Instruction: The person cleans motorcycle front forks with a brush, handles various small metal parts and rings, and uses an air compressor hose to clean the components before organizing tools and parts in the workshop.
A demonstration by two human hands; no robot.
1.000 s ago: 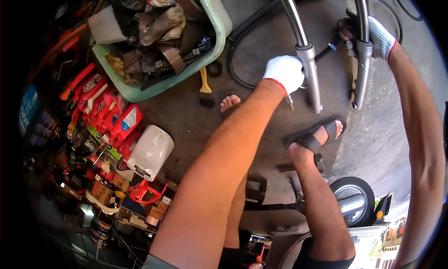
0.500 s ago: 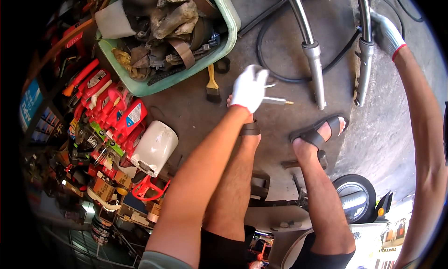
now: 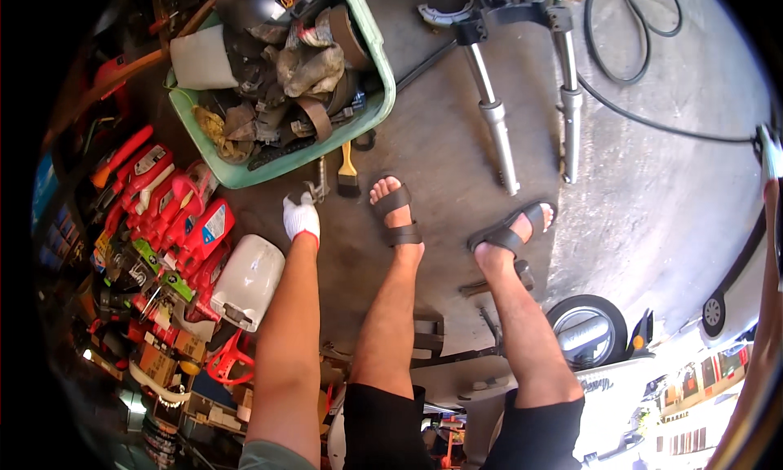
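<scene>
My left hand [image 3: 302, 217], in a white knitted glove, is low over the floor beside the green tub [image 3: 245, 176]. Its fingers are curled at the lower end of a slim metal tool [image 3: 321, 176] with a brassy tip; the exact kind of tool is unclear. A yellow-handled paintbrush [image 3: 348, 172] lies just right of it. At the far right edge my gloved right hand [image 3: 770, 156] is closed at the end of a black hose [image 3: 669, 127], partly cut off by the rim. The motorcycle front fork [image 3: 494, 119], with two silver legs, lies on the floor ahead.
Dirty gloves and used parts fill the tub. Red bottles [image 3: 192, 225] and a white container [image 3: 249, 278] stand at left. A hammer [image 3: 522, 274] lies behind my right foot. A curved brake shoe [image 3: 444, 15] sits near the fork top. A wheel [image 3: 587, 331] is at lower right.
My left hand has moved left and down with the metal tool, toward the tub and paintbrush. My right hand has swung from beside the fork to the far right, drawing the hose along.
</scene>
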